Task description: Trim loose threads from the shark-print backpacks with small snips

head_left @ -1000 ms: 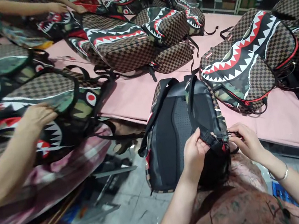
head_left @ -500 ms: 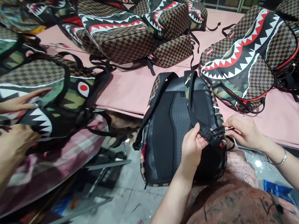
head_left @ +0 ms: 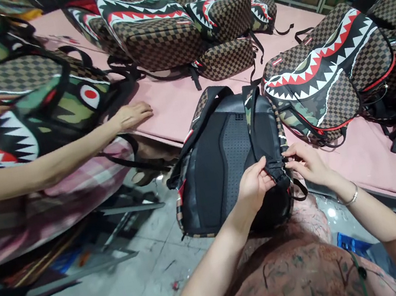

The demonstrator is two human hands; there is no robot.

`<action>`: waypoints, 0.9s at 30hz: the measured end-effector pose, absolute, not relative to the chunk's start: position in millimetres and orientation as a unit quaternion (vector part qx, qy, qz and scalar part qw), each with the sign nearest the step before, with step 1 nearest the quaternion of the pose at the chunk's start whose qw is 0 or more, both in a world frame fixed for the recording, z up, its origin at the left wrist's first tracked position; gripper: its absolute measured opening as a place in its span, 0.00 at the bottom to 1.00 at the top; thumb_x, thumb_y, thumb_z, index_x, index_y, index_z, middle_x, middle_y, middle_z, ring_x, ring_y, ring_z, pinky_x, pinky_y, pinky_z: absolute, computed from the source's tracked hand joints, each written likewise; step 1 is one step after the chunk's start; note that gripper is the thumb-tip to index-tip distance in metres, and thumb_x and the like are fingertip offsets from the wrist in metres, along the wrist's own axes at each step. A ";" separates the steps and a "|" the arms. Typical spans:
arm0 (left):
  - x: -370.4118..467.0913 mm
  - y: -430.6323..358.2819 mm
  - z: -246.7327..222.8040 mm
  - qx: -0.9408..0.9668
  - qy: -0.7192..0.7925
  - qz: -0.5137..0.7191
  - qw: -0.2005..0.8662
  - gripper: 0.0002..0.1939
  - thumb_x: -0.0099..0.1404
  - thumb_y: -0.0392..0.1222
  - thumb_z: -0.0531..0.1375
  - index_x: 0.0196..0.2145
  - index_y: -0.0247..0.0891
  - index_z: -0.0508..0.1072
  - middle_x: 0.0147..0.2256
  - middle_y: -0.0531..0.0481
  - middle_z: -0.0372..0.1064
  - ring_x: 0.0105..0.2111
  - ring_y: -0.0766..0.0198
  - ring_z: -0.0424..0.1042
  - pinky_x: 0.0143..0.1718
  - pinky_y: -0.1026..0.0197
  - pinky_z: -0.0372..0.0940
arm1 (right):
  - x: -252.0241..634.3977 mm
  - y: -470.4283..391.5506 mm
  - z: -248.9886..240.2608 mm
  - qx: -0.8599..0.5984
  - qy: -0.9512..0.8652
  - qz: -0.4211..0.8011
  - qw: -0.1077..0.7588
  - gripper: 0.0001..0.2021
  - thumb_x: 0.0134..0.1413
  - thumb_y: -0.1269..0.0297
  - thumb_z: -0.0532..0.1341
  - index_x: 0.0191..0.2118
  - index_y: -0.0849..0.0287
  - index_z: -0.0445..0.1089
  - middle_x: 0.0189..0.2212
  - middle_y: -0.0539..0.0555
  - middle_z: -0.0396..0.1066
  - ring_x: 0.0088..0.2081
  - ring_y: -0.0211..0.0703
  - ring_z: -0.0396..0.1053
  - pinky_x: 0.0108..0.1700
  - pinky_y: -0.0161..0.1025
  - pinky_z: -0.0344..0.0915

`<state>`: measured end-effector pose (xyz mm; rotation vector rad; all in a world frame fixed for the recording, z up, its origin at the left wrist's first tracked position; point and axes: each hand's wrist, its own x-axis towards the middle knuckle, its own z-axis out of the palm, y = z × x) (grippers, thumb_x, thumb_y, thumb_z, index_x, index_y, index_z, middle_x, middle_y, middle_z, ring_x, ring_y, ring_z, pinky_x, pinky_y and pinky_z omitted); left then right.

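Observation:
A backpack point(head_left: 208, 176) with a black padded back panel stands tilted at the pink table's near edge, its back toward me. Its right shoulder strap point(head_left: 256, 130) runs down to a dark adjuster buckle. My left hand point(head_left: 255, 186) is closed on the strap's lower end, thumb on top beside the buckle. At the buckle's right side, my right hand point(head_left: 307, 163) pinches dark webbing; the fingertips partly hide it. A black strap loop point(head_left: 299, 190) hangs just below the right hand.
Checkered shark-mouth backpacks lie on the pink table point(head_left: 368, 158): one backpack point(head_left: 326, 74) at right, several behind. At left, a co-worker's hand point(head_left: 134, 114) rests on the table edge beside another backpack point(head_left: 47, 100). A blue packet point(head_left: 353, 243) lies on the floor.
My right hand has moved in closer to the buckle, and less webbing shows between my hands. The co-worker's near arm has reached right, onto the table edge.

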<state>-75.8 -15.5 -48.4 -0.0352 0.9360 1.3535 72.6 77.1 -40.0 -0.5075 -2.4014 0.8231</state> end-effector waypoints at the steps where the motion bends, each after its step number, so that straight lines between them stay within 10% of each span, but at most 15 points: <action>1: -75.7 -15.4 -49.4 -0.016 0.414 0.605 0.680 0.12 0.63 0.39 0.53 0.28 0.29 0.70 0.24 0.42 0.74 0.22 0.63 0.73 0.24 0.64 0.68 | 72.8 75.7 -41.3 -0.204 -0.878 0.331 0.279 0.07 0.56 0.63 0.56 0.40 0.58 0.64 0.29 0.52 0.66 0.31 0.40 0.65 0.33 0.38 0.63; 27: -77.1 -14.2 -65.9 0.010 0.386 0.601 0.699 0.12 0.61 0.42 0.54 0.27 0.30 0.70 0.22 0.46 0.71 0.18 0.67 0.69 0.19 0.67 0.63 | 87.1 87.3 -31.7 -0.093 -0.965 0.125 0.211 0.07 0.58 0.63 0.55 0.38 0.60 0.66 0.32 0.57 0.69 0.36 0.44 0.66 0.36 0.40 0.63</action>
